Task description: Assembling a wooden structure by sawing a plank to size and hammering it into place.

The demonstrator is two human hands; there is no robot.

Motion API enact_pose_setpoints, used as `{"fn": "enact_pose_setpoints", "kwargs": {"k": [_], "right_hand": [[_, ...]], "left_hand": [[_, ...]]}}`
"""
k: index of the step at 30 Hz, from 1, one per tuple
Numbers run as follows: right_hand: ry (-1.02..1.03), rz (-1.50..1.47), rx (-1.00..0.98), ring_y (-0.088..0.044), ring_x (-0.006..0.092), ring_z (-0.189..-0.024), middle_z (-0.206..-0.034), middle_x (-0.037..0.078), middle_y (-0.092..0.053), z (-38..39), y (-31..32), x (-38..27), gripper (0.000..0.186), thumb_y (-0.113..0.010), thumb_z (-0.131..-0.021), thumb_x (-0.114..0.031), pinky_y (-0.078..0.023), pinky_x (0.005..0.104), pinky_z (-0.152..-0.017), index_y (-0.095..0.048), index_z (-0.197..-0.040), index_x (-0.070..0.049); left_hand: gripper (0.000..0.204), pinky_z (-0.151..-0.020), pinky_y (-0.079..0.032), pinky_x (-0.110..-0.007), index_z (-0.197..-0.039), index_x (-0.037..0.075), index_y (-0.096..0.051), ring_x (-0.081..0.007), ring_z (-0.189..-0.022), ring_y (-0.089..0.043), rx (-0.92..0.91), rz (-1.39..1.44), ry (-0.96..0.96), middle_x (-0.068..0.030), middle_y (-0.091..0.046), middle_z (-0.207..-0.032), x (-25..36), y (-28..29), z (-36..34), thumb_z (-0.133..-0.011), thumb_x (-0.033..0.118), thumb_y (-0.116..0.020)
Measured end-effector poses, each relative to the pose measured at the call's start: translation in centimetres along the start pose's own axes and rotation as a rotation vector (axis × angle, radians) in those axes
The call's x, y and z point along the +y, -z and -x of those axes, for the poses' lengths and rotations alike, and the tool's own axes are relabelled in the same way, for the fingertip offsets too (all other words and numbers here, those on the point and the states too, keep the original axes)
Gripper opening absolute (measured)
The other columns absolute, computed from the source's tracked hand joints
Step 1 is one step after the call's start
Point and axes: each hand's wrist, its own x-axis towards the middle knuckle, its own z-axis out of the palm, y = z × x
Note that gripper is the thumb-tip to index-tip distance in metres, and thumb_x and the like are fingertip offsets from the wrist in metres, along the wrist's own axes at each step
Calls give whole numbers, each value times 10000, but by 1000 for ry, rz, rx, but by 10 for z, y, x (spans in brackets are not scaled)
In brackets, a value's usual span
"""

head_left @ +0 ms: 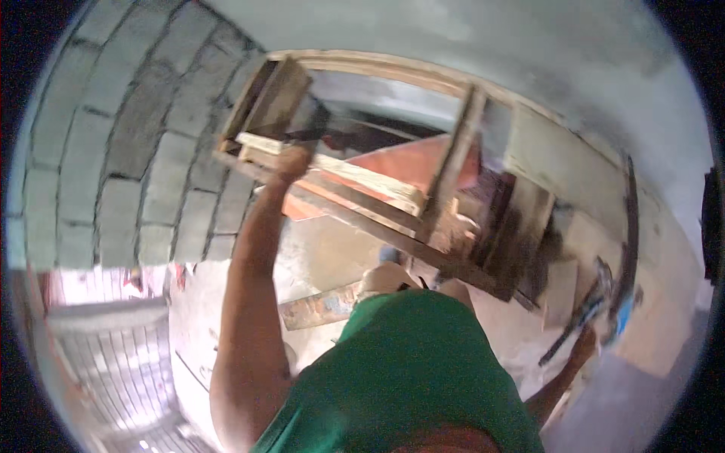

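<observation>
My left hand is closed around a pale wooden batten at the left part of a wooden frame. Just beyond that hand is a dark shape, too blurred to name. At the far right, my right hand is lowered beside my body, closed on a dark, long tool with a grey metal end. Its exact kind is unclear through the blur. A bright blue part shows close to the tool. The frame stands in front of me, with an upright post across its middle.
A grey block wall rises at the left, with a smooth plastered wall behind the frame. An orange-red panel lies behind the battens. Near my feet is a stained board. Loose boards lean at the right.
</observation>
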Motion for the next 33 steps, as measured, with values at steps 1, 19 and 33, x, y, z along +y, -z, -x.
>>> {"fn": "enact_pose_setpoints", "kwargs": {"k": [1, 19, 33], "right_hand": [[-134, -395, -95, -573, 296, -1024, -1065, 167, -611, 33, -8, 1, 442, -678, -880, -332, -444, 381, -918, -589, -1119, 29], [-592, -786, -68, -382, 105, -358, -536, -8, -435, 49, -25, -159, 167, -607, -868, -163, -332, 279, -327, -503, -752, -102], [-465, -700, 155, -414, 82, -456, -598, -22, -457, 66, 15, -244, 177, -605, -908, -246, -364, 239, -416, -552, -823, -100]], "left_hand": [[142, -653, -511, -446, -866, 90, -655, -289, -712, -654, 28, -129, -202, -133, -659, -762, 32, 23, -15, -804, 151, -543], [205, -694, -536, -413, -1005, 76, -654, -284, -841, -683, -194, 1, -305, -133, -686, -906, 22, 72, -15, -860, 163, -538], [235, -572, -508, -415, -980, 63, -631, -271, -772, -666, -209, -84, -435, -119, -649, -793, 19, 47, -36, -762, 149, -630]]}}
